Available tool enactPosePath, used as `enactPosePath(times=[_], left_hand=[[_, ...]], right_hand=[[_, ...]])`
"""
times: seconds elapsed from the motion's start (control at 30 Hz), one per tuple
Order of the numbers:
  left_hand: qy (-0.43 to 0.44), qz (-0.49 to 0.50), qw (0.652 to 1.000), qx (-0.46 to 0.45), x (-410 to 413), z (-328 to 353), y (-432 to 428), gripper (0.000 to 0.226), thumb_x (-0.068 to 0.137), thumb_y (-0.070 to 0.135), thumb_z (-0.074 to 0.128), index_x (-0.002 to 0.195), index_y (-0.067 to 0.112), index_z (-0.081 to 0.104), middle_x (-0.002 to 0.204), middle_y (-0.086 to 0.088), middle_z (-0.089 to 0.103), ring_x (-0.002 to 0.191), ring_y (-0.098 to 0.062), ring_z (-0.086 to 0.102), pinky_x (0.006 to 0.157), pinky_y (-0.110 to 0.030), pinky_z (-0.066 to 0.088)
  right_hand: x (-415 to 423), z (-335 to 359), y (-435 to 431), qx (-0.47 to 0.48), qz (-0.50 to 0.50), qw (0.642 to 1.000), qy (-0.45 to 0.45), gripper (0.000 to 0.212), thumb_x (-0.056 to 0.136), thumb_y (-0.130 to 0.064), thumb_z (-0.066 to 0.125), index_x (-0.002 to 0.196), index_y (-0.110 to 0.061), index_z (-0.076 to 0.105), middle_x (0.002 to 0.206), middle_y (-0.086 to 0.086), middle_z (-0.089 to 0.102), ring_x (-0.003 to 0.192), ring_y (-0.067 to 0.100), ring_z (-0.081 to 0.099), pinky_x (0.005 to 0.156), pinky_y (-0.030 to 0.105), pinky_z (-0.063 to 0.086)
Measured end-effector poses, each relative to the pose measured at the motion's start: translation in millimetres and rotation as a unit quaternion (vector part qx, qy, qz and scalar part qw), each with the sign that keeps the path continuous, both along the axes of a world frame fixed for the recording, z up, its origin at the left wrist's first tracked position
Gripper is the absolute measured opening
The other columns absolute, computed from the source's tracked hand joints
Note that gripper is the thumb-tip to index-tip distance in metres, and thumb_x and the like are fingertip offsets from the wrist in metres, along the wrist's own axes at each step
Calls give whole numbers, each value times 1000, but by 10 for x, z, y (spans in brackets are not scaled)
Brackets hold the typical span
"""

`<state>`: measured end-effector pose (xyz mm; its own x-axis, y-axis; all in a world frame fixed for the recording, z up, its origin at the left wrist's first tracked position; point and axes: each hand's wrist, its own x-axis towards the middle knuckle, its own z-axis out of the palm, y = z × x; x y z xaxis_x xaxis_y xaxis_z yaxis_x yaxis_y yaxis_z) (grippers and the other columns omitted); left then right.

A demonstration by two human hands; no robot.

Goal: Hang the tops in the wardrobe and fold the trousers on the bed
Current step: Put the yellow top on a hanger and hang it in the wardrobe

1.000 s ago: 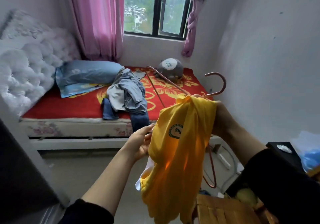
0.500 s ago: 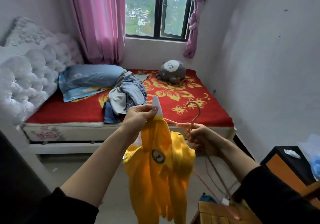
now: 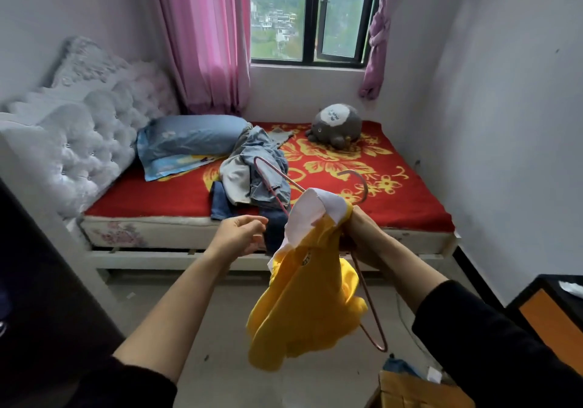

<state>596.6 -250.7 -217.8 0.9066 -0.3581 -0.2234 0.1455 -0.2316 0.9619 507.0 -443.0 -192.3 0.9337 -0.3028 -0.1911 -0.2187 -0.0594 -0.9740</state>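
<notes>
The right hand curled round a thin pink wire hanger and the white collar of a yellow fabric top, which drooped from it, near the bed. The left hand hovered just left, fingers loosely curled, holding nothing. A heap of blue denim trousers lay on the bed.

Bed under a red floral blanket, with blue pillow, grey plush toy and heap of clothes.
</notes>
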Motion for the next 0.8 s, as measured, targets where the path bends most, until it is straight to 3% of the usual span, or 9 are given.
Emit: enactPosePath(times=[0.07,0.13,0.2,0.33,0.43,0.53,0.63,0.73,0.8], left_hand=[[32,-3,998,60,9,-210,-34,39,88,20,62,126,14,56,121,-6,61,101,-20,55,79,-34,49],[66,-28,993,94,-52,-370,-84,67,86,29,67,144,18,35,135,-7,50,112,-25,49,83,-40,44],[96,-62,986,122,-162,-484,-156,74,87,41,63,148,21,25,138,-9,47,112,-28,48,82,-42,43],[146,-71,984,77,-298,-692,-277,46,89,52,56,121,19,52,117,-7,60,116,-32,52,79,-43,45],[127,-19,992,-3,-226,-630,-317,40,93,53,48,91,16,62,88,-9,64,88,-26,58,67,-33,46],[66,13,997,-41,-60,-369,-311,35,84,47,64,87,13,63,85,-16,56,78,-24,51,62,-32,39],[11,-59,998,-19,5,-2,-266,34,75,38,77,92,10,69,86,-14,65,69,-19,60,57,-27,45],[-27,-73,997,-10,-35,247,-321,19,84,32,70,94,16,71,82,-3,73,67,-10,66,55,-21,52],[-38,-23,999,-8,-50,310,-385,19,86,34,68,94,16,70,85,-5,71,73,-15,66,65,-27,55]], right_hand=[[33,76,-17,9,25,1000,3,29,100,-7,41,76,-13,56,72,8,54,64,18,52,58,24,49],[37,147,-29,22,45,999,-4,29,100,-8,41,77,-17,55,68,2,60,61,14,58,59,25,50],[8,212,-40,25,59,998,-20,29,101,-12,41,78,-16,57,62,1,64,53,6,63,54,20,53],[-59,292,-176,38,35,998,-27,29,101,-7,36,77,-14,51,61,1,61,53,9,62,47,19,50],[-119,308,-372,-4,-7,1000,-18,27,102,-12,39,80,-18,53,75,2,58,65,15,59,58,26,50],[-200,202,-573,-50,-43,998,-12,25,99,-19,47,79,-9,57,73,10,57,60,11,63,61,24,53],[-295,1,-716,-80,-56,995,28,26,79,-26,53,88,-4,63,70,11,53,62,23,55,64,37,49],[-340,-184,-797,-68,-77,994,47,16,76,-13,52,84,-5,64,68,11,50,62,24,48,59,36,40],[-354,-218,-837,-64,-79,994,34,12,77,-4,49,75,-6,61,61,9,47,53,21,41,50,28,34]])
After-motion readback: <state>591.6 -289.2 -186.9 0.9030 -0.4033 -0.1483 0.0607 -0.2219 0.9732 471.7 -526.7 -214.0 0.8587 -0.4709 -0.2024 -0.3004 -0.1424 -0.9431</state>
